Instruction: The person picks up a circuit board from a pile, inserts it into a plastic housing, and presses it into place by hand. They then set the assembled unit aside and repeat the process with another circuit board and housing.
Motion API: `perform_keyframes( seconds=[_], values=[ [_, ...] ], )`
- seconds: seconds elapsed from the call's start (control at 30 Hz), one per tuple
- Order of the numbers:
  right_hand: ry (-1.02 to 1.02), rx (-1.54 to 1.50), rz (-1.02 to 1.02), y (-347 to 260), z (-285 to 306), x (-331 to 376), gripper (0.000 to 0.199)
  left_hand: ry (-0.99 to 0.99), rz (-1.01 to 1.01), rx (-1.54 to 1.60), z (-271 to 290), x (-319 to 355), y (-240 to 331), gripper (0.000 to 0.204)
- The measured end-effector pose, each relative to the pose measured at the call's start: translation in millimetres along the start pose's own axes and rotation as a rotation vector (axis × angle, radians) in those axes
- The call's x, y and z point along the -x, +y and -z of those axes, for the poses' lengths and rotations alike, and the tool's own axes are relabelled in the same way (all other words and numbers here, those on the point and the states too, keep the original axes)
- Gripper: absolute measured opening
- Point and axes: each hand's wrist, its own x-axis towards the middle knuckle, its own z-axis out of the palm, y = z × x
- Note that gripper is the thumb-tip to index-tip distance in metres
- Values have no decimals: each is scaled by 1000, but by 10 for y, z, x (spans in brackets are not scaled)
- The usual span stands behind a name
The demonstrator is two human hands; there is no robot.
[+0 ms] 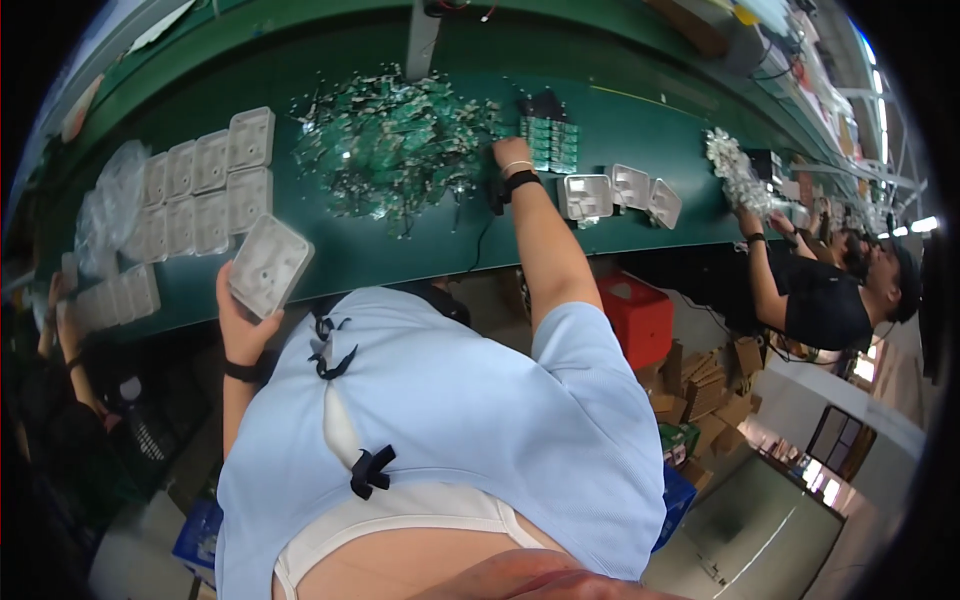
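Left hand (pixel 238 318) grips a grey tray (pixel 268 264) at the bench (pixel 640 130) edge, right hand (pixel 510 153) reaches the stacked boards (pixel 551 142), fingers' state unclear, and the big board pile (pixel 395 150) looks barely dented, empty trays (pixel 205 180) waiting.

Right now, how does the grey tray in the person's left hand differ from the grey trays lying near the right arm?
The tray in the left hand is held up off the green bench and tilted; the trays by the right arm lie on it. The held tray is single; those sit as a group of three. The left hand grips its tray, while the right hand reaches to the green circuit boards instead. Both are pale grey, squarish moulded trays.
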Motion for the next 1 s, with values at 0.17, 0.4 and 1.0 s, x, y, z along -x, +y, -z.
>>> perform_keyframes(
  seconds=[0.17,0.4,1.0],
  values=[
    [205,23,-20,-141,43,152,27,-20,-3,6,0,-66,33,104],
    [25,-280,-183,30,212,99,23,27,-29,-89,21,-61,189,107],
    [-605,-1417,-332,-497,830,593,13,50,-151,88,-88,-313,334,104]
  ],
)
